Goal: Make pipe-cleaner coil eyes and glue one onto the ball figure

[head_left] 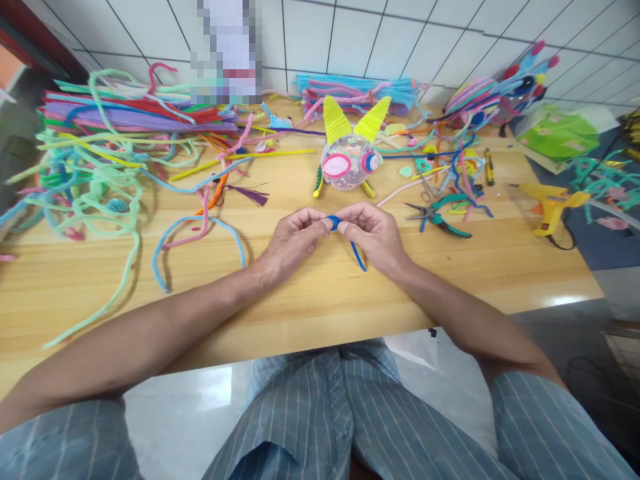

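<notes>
Between my two hands is a blue pipe cleaner (359, 257), coiled at one end, with its loose tail hanging down by my right palm. My left hand (299, 235) pinches the coil from the left, thumb and forefinger closed. From the other side my right hand (374, 235) pinches the same coil; fingers cover part of it. Just beyond my hands stands a clear round figure (349, 163) with yellow pointed ears, yellow feet, a pink oval on one side and a blue, white and pink disc on the other.
Pliers (440, 217) and a yellow glue gun (553, 203) lie to the right. A tangle of pale green pipe cleaners (107, 193) spreads over the left, with bundled pipe cleaners (140, 113) behind. A light blue pipe cleaner (157, 257) curves near my left forearm. Another decorated figure (520, 93) stands back right.
</notes>
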Tool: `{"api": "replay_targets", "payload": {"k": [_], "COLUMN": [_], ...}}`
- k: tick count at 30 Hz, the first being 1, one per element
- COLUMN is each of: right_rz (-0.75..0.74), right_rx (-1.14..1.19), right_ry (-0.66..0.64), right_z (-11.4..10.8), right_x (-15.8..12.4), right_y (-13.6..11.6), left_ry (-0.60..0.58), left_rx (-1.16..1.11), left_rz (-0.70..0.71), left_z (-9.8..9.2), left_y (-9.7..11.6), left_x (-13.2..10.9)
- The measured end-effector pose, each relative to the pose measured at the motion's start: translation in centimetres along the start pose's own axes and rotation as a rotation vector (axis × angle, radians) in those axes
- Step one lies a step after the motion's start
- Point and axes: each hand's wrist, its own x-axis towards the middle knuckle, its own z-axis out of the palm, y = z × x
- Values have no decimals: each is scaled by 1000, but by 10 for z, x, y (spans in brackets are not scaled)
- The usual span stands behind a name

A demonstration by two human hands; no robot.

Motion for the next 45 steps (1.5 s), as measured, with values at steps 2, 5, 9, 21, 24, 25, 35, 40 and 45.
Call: {"api": "replay_targets", "payload": {"k": [2, 5, 9, 21, 24, 25, 35, 40, 45], "right_rz": [4, 10, -1, -16, 3, 16, 74, 70, 59], "right_rx": [4, 7, 20, 59, 44, 39, 22, 55, 101], "right_ry": [13, 14, -2, 32, 45, 44, -93, -99, -1], "right_z": [0, 0, 1, 4, 3, 3, -5, -7, -17], "right_x": [0, 0, 1, 1, 1, 2, 3, 4, 12], "right_y": [-1, -1, 1, -1, -3, -4, -3, -4, -13], "left_ry": [12, 13, 24, 26, -13, -30, -145, -158, -157], "left_rx": [-5, -15, -42, -55, -30, -22, 235, 258, 231], "left_rz": [5, 16, 29, 81, 69, 58, 53, 87, 70], "left_z": [0, 0, 0, 3, 1, 0, -10, -10, -11], "left_y": [-1, -2, -5, -8, -7, -6, 8, 7, 3], "left_x": [0, 1, 1, 0, 1, 2, 5, 5, 4]}}
